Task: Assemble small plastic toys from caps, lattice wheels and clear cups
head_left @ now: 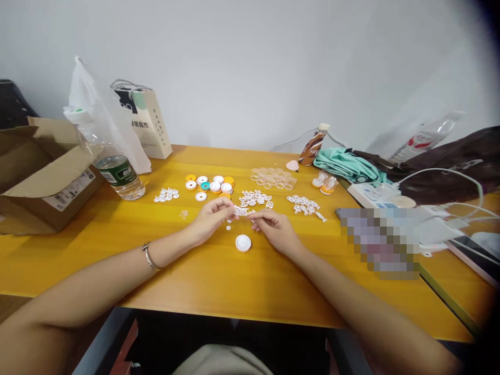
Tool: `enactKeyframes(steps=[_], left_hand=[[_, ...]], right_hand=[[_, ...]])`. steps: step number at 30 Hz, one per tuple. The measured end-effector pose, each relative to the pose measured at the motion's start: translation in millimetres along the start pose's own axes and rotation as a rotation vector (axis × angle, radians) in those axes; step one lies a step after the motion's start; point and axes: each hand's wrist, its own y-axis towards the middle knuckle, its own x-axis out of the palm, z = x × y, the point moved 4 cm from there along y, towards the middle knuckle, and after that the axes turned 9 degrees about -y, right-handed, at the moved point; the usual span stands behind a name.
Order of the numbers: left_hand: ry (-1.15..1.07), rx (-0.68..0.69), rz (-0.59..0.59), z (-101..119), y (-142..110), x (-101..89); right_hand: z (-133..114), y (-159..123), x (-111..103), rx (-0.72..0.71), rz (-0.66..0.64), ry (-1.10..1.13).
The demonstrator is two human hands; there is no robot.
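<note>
Piece (240,211), white and openwork, pinched in left hand (215,217); right hand (276,230) close by, its grip I cannot tell.

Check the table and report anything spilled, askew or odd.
I see no spill. Oddest is the blocky patch at right: pixelation hides what lies there. Less striking, one white piece sticks out toward the near right of its pile, breaking the compact grouping.
</note>
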Motion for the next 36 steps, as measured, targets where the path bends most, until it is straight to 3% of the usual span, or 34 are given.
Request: enactKeyframes(steps=[5,13,16,20,27,33,36], left_hand=[[0.023,-0.045,0.009,-4,-3,4.4],[0.153,-0.067,-0.046,-5,-6,5.2],[0.243,-0.032,-0.041,-2,-8,7.3],[0.276,-0.040,-0.119,-2,-9,11.3],[0.476,0.151,-0.271,5,-9,15.2],[0.187,-0.106,-0.119,-7,-5,5.9],[0.040,-0.142,-0.066,-6,-5,4.6]], right_hand=[[4,-2,5,0.127,-0.013,0.138],[-1,-1,4,0.095,-0.032,0.139],[0,-1,0,0.094,-0.107,0.044],[3,-3,-3,0.121,-0.237,-0.018],[4,-4,1,0.147,-0.260,0.033],[-10,-5,-7,-0.071,-0.051,-0.265],[-5,-5,-3,-0.067,-0.118,-0.335]])
